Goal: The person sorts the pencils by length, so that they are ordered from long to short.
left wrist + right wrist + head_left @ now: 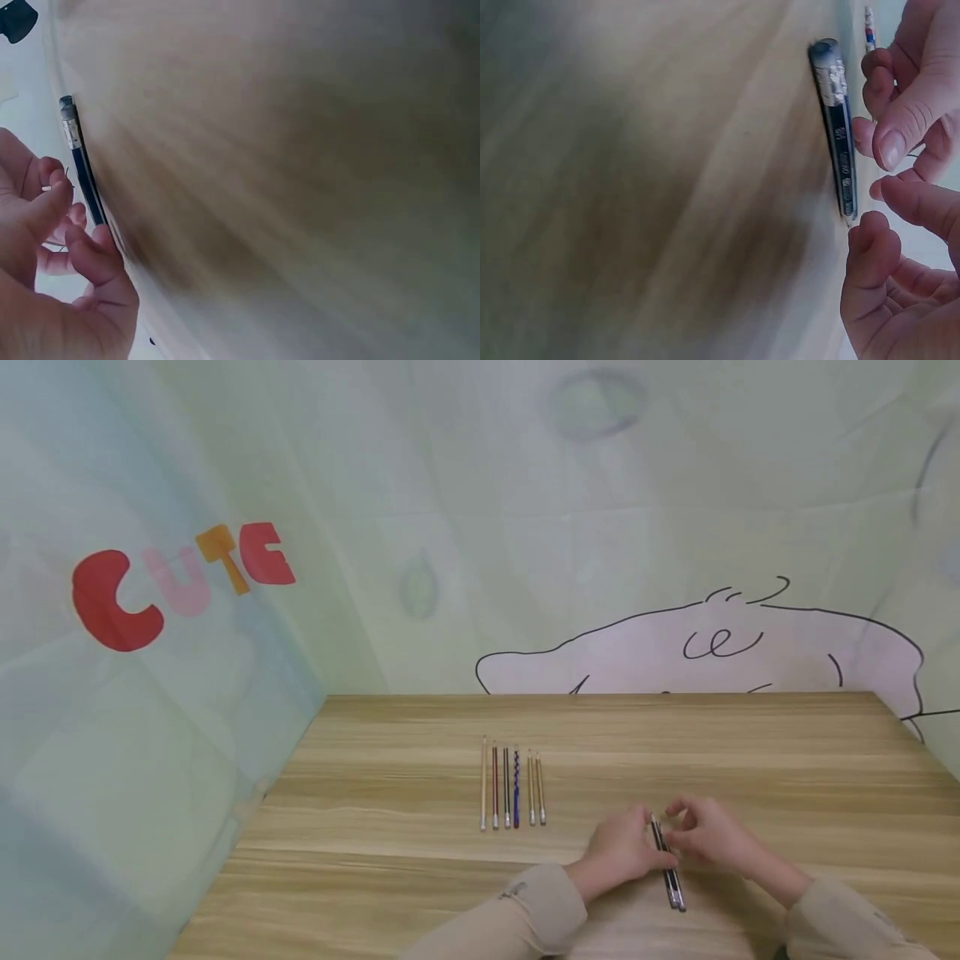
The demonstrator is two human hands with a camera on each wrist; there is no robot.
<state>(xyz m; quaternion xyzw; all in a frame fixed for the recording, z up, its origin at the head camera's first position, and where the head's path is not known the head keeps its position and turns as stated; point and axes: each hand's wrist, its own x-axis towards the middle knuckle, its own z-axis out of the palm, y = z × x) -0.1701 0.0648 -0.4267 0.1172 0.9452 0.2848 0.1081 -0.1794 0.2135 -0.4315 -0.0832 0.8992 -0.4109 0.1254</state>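
Two dark pencils [672, 885] with silver ferrules and erasers lie side by side on the wooden table, eraser ends toward the person. My left hand [621, 847] is at their left side, its thumb across their middle and its fingers loosely bent. My right hand [708, 833] is on the other side, thumb and fingers spread apart with fingertips close to the pencils. In the right wrist view, printing shows along the dark pencil [843, 157], and no fingers close round it. The left wrist view shows the eraser end of the dark pencil [71, 131] sticking out beyond the fingers.
Farther back to the left, several pencils [507, 789] stand in a spaced row, erasers toward the person; one is blue-patterned [516, 793]. The table [375, 868] ends at a printed cloth backdrop [420, 527] behind and at the left.
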